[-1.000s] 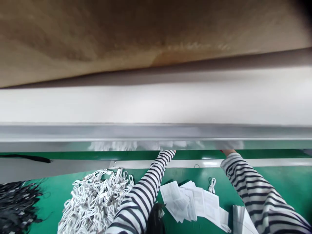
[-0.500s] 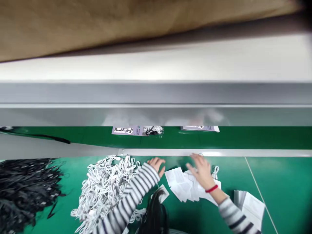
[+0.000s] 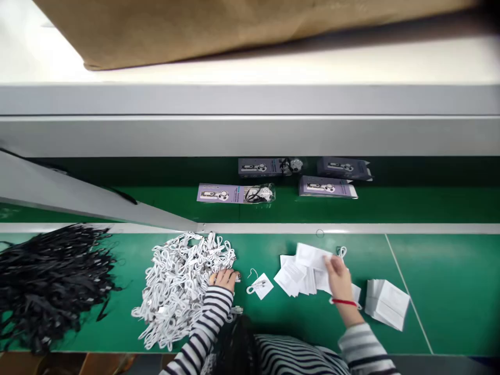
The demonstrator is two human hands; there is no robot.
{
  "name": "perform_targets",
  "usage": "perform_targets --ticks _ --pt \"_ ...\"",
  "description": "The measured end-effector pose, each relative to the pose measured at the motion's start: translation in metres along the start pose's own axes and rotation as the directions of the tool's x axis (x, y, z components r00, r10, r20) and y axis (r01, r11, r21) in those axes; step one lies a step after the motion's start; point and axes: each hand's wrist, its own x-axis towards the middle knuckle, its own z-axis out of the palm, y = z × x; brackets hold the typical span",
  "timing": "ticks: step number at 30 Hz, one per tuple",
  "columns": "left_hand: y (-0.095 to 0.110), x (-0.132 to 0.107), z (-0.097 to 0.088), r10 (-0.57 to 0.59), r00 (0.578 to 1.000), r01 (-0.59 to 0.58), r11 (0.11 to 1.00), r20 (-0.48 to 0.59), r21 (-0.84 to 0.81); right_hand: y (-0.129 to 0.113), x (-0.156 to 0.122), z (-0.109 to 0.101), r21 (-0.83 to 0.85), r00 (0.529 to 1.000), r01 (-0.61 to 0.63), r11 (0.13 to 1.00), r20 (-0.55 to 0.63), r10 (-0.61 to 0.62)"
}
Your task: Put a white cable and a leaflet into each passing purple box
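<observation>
Two hands, left hand (image 3: 223, 279) spread on white cables (image 3: 177, 286), right hand (image 3: 339, 278) pinching paper leaflets (image 3: 308, 268), print unreadable

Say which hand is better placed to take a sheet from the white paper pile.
Right, probably: the right hand is already at the white paper sheets, its fingers on them. The left hand is farther off, at the edge of the white cable heap.

On the bench (image 3: 449, 291), a heap of cords (image 3: 50, 286) lies at the left, a heap of cable loops (image 3: 182, 289) just right of it, then loose paper sheets (image 3: 300, 273) and a paper stack (image 3: 386, 303). Behind them, packets (image 3: 236, 194) lie on a conveyor belt (image 3: 410, 205).
</observation>
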Motion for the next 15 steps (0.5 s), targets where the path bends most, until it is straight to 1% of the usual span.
perform_targets --ticks 1,2,3,4,6,8,10,11,13,15 --pt "-0.001 0.004 -0.001 0.003 1.0 -0.003 1.0 0.016 0.0 0.01 0.01 -0.014 0.025 0.993 -0.106 0.994 -0.049 0.107" --pt "-0.001 0.007 -0.001 0.009 0.999 -0.009 1.0 0.034 0.002 0.018 0.02 -0.026 0.022 0.979 -0.179 0.984 -0.091 0.18" --pt "-0.001 0.01 -0.002 0.014 0.998 -0.015 1.0 0.053 0.008 0.025 0.03 -0.033 -0.001 0.968 -0.221 0.975 -0.119 0.219" --pt "0.0 0.012 -0.003 0.017 0.997 -0.018 1.0 0.069 0.017 0.03 0.04 -0.037 -0.034 0.963 -0.242 0.97 -0.128 0.236" --pt "0.003 0.013 -0.004 0.015 0.996 -0.018 0.999 0.085 0.033 0.034 0.056 -0.031 -0.104 0.955 -0.274 0.956 -0.146 0.258" --pt "0.007 0.012 -0.003 0.016 0.997 -0.018 0.999 0.08 0.033 0.031 0.064 -0.014 -0.172 0.949 -0.288 0.942 -0.187 0.255" --pt "0.009 0.01 0.0 0.022 0.998 -0.024 1.0 0.064 0.021 0.027 0.064 0.002 -0.217 0.946 -0.282 0.935 -0.226 0.233" --pt "0.01 0.01 0.001 0.023 0.998 -0.024 1.0 0.055 0.019 0.025 0.063 0.007 -0.225 0.948 -0.269 0.936 -0.236 0.216" --pt "0.011 0.009 0.005 0.013 0.999 -0.015 0.999 0.042 0.031 0.02 0.063 0.008 -0.217 0.956 -0.219 0.951 -0.241 0.165" --pt "0.012 0.01 0.008 -0.002 0.999 0.0 0.998 0.038 0.055 0.011 0.073 0.0 -0.181 0.965 -0.142 0.973 -0.245 0.095"
